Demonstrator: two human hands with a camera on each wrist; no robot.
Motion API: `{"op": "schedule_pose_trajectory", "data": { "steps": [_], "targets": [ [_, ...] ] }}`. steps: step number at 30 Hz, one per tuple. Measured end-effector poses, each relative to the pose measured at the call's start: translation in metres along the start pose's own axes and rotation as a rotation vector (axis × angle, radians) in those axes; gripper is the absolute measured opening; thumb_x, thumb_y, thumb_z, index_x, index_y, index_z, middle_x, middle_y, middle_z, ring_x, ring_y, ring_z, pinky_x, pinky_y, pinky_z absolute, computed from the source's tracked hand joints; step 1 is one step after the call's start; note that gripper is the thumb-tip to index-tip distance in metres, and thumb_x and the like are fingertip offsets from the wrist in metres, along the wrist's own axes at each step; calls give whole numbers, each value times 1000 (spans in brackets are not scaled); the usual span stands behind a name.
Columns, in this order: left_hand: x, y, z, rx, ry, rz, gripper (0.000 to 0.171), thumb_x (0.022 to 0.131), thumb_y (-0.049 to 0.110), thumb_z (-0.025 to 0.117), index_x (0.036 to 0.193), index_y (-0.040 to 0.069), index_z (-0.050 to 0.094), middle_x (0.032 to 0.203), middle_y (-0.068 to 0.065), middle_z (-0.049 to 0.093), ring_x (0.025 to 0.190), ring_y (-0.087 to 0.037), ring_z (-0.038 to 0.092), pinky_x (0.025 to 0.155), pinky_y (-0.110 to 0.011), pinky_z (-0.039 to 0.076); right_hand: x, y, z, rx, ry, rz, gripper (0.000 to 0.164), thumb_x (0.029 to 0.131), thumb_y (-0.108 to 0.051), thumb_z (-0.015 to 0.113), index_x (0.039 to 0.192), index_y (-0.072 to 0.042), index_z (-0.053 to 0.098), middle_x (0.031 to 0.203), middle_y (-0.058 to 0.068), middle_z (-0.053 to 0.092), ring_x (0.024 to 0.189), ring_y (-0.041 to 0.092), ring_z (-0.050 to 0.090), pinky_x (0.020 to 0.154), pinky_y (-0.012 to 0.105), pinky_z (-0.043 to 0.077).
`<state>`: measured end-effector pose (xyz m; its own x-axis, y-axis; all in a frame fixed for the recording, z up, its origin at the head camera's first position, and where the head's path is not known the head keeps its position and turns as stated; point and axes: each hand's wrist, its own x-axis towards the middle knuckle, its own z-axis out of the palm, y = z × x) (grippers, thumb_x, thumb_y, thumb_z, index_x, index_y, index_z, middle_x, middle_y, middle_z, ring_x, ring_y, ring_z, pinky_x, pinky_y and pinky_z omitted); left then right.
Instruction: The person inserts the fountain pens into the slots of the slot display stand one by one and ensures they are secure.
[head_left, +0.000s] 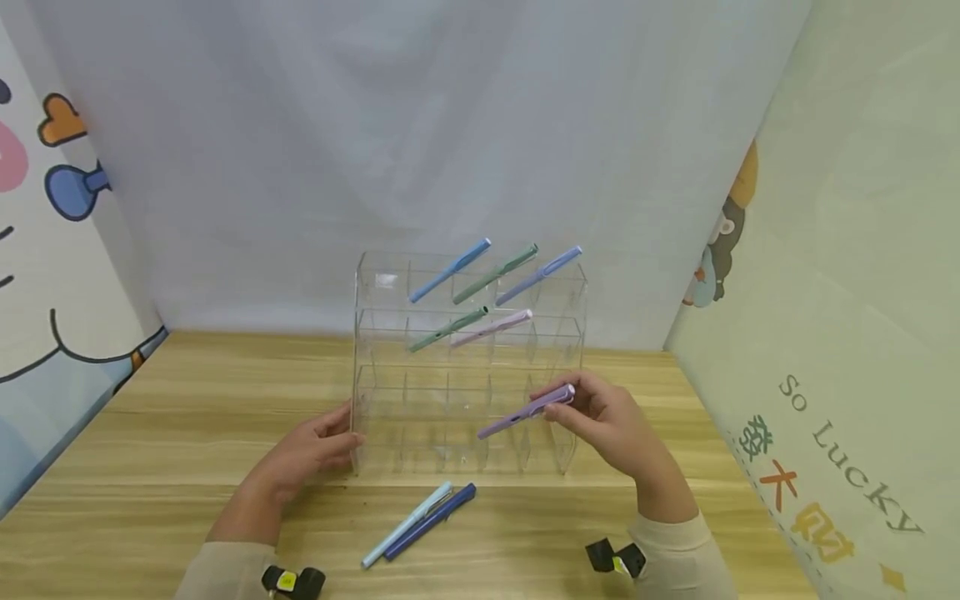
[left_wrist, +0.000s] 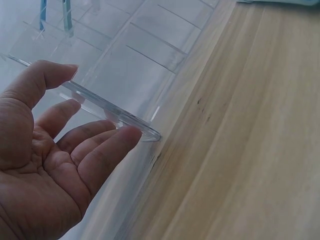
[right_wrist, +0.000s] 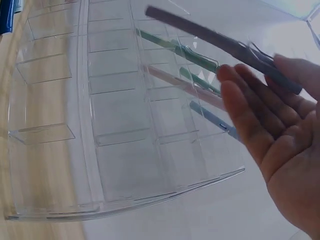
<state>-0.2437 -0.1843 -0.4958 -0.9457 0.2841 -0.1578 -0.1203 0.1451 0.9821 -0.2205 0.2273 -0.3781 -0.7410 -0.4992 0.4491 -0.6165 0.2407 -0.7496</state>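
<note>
A clear acrylic pen rack [head_left: 468,375] with tiered compartments stands upright on the wooden table. My left hand [head_left: 318,446] holds its left side panel; the left wrist view shows the thumb over the panel's edge and the fingers along its outer face. Near the rack's right side, my right hand [head_left: 611,421] pinches a purple pen [head_left: 517,418] by its capped end between thumb and fingers. That pen slants in front of the lower tiers, its other end pointing left and down. In the right wrist view the purple pen [right_wrist: 200,35] overlaps the rack's pens.
The top tier bears a blue pen [head_left: 450,271], a green pen [head_left: 495,275] and a periwinkle pen [head_left: 538,276]. Below them lean another green pen [head_left: 448,330] and a pink pen [head_left: 491,328]. A light blue pen [head_left: 405,527] and a dark blue pen [head_left: 431,522] lie on the table [head_left: 225,392].
</note>
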Motion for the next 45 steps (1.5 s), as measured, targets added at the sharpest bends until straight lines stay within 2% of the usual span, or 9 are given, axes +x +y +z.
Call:
{"op": "schedule_pose_trajectory", "data": {
  "steps": [4,7,11,15,19,27,32,36,45],
  "targets": [
    [0,0,1,-2,2,-6,78,94,25,67,157,14,23,159,-20,26,134,-36,44,101,-41,50,1,6,-6,182,125,-15,20,97,2,55,117,8,54,110,18,68,93,18,69,81,34,59],
    [0,-1,1,-4,-5,-4,78,94,26,67,157,14,23,159,-21,27,133,-36,45,101,-41,49,4,9,-12,270,240,-30,20,99,1,53,116,10,51,109,18,69,97,23,70,82,40,58],
    [1,-2,0,-11,-12,4,79,94,26,67,157,14,22,159,-20,26,134,-36,44,102,-41,49,16,12,-22,302,386,-57,20,100,-3,53,118,5,51,106,17,68,97,25,71,83,41,58],
    [2,-2,-1,-17,-16,9,81,93,29,68,157,14,21,160,-20,25,136,-37,41,103,-41,48,33,11,-34,291,518,-76,26,100,-10,55,124,2,51,106,17,65,97,22,70,84,36,57],
    [2,-3,-2,-12,-20,14,81,93,29,67,158,15,20,160,-20,24,137,-37,40,103,-42,48,52,9,-41,290,601,-99,35,99,-14,57,131,-2,48,107,18,63,97,23,70,85,35,57],
    [1,-2,-2,-6,-14,16,80,94,29,67,157,14,21,160,-21,24,137,-38,40,103,-42,47,75,19,-39,269,664,-160,36,99,-15,58,130,-2,48,108,16,62,97,26,68,85,35,58],
    [1,-2,-1,-6,-19,21,80,94,30,67,157,13,22,159,-20,25,136,-37,42,103,-42,48,77,27,-31,247,687,-137,34,99,-16,59,129,-3,49,110,17,62,98,28,67,84,35,58],
    [1,-2,0,-4,-16,15,80,93,31,67,157,14,22,159,-20,25,136,-37,43,103,-41,48,77,32,-25,243,675,-122,35,99,-15,59,130,-3,49,110,17,62,97,26,68,84,34,58],
    [3,-4,-2,-5,-9,15,80,93,30,68,157,14,22,159,-21,26,135,-37,43,102,-41,49,79,42,-14,249,650,-113,46,97,-12,60,139,-7,42,106,26,61,93,24,70,82,35,59]
  ]
}}
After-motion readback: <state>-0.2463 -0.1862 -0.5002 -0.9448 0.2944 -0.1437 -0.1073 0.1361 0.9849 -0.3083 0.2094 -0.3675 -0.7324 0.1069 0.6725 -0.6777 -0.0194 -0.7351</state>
